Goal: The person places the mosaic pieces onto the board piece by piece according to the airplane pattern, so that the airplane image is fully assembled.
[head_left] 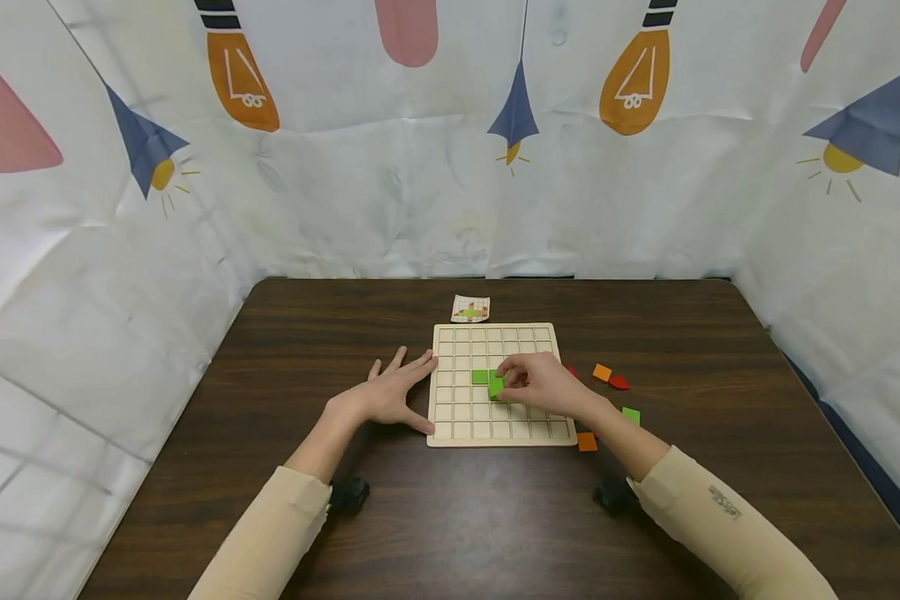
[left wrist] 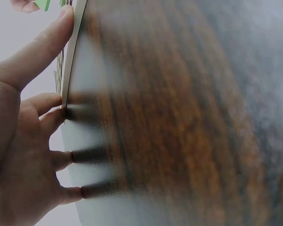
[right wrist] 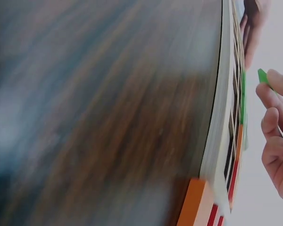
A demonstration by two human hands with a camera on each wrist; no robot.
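Note:
A pale wooden grid board (head_left: 457, 417) lies on the dark table. My left hand (head_left: 386, 396) is spread at its left side, thumb and fingertips right at the edge; the left wrist view shows the thumb (left wrist: 47, 44) along that edge. Over the middle of the board my right hand (head_left: 543, 383) pinches a small green tile (right wrist: 263, 76) between thumb and index finger, its other fingers curled. The right wrist view shows this tile raised above the board. Another green tile (head_left: 479, 377) sits in the grid just left of the pinching fingertips. The right hand hides part of the grid.
Beside the board's right edge lie orange tiles (head_left: 602, 372), a red piece (head_left: 618, 382) and a green tile (head_left: 631, 414), partly behind the right forearm. A small picture card (head_left: 470, 309) is beyond the board's far edge. Printed white cloth (head_left: 420, 208) hangs behind the table (head_left: 307, 333).

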